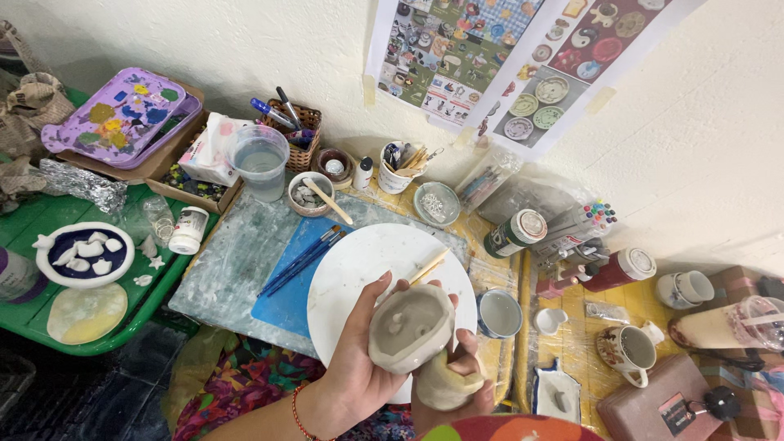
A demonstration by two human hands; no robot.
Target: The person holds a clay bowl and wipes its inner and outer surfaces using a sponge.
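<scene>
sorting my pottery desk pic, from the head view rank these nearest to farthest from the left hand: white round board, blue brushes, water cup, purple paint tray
From the left hand:
1. White round board, right beneath and behind it.
2. Blue brushes, on the blue mat to its left.
3. Water cup, farther back near the wall.
4. Purple paint tray, far left corner.

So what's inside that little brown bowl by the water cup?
The little brown bowl holds small grey lumps, maybe clay bits, and a pale wooden stick leans out over its rim. The lumps cover the bottom, so what lies beneath them cannot be seen.
</scene>
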